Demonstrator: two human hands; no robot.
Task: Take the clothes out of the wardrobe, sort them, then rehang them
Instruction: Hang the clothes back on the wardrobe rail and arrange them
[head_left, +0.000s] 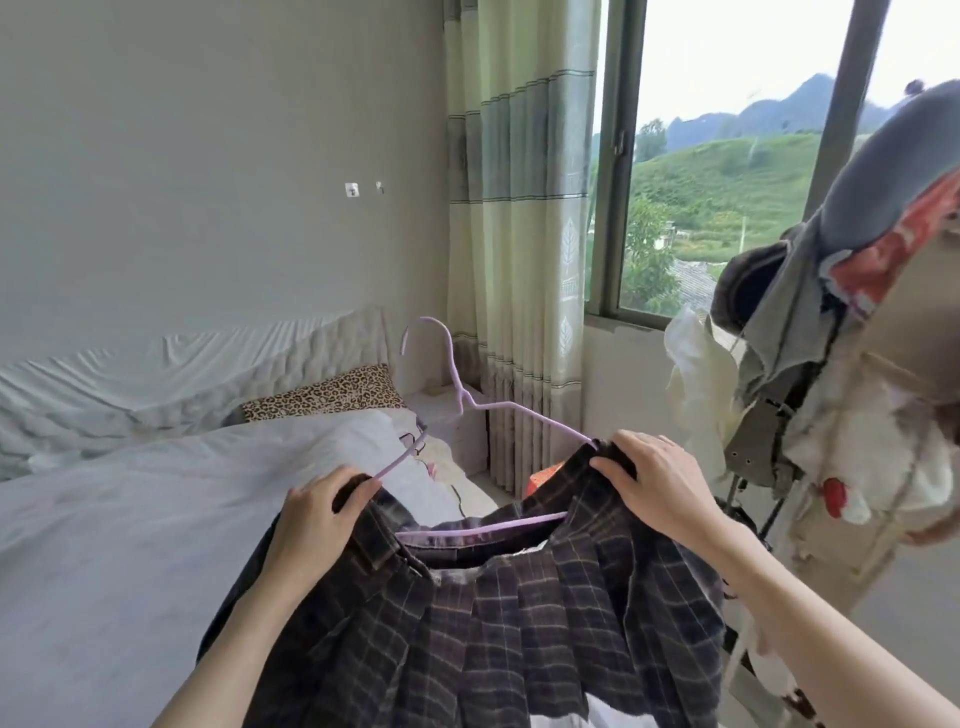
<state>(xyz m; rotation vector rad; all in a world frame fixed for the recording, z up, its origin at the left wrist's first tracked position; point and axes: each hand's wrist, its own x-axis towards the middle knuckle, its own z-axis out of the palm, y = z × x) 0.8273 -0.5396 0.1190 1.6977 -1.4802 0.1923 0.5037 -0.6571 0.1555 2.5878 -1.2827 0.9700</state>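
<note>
Presently, left hand and right hand each grip opposite waistband ends of the dark plaid pleated skirt, stretched over the lilac wire hanger.

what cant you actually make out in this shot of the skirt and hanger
All in the head view:
- Plaid skirt: its hem is cut off by the bottom edge.
- Purple hanger: both ends are covered by the waistband and the left hand and right hand, so any clips are hidden.
- Clothes pile at right: cut off by the right edge, single garments hard to tell apart.
- Wall fittings: too small to identify.
</note>
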